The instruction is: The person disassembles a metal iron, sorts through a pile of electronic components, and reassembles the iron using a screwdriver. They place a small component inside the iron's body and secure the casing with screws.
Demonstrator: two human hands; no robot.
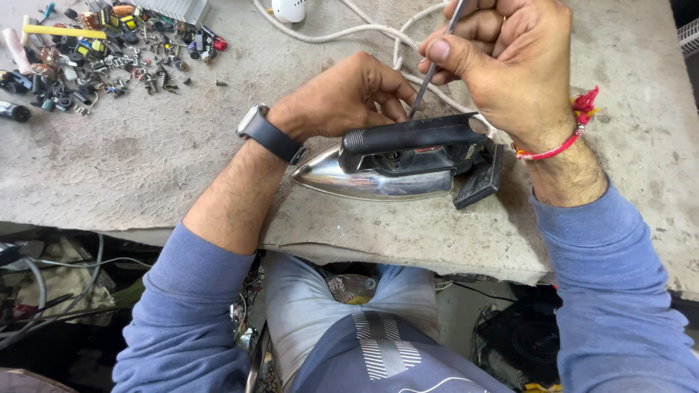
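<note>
An electric clothes iron [397, 167] with a shiny metal body and a black handle lies on its side on the worn grey bench [145, 160]. My left hand [342, 94], with a dark watch on the wrist, rests on the iron's far side and steadies it. My right hand [502, 58], with a red thread at the wrist, grips a thin screwdriver [429, 73] whose tip goes down behind the handle. A black back cover [480, 182] hangs loose at the iron's rear.
A heap of small electronic parts, springs and screws [109, 51] lies at the bench's far left. A white cord [364, 30] and a white plug run along the far side. Wires and clutter sit below the bench's broken front edge [408, 258].
</note>
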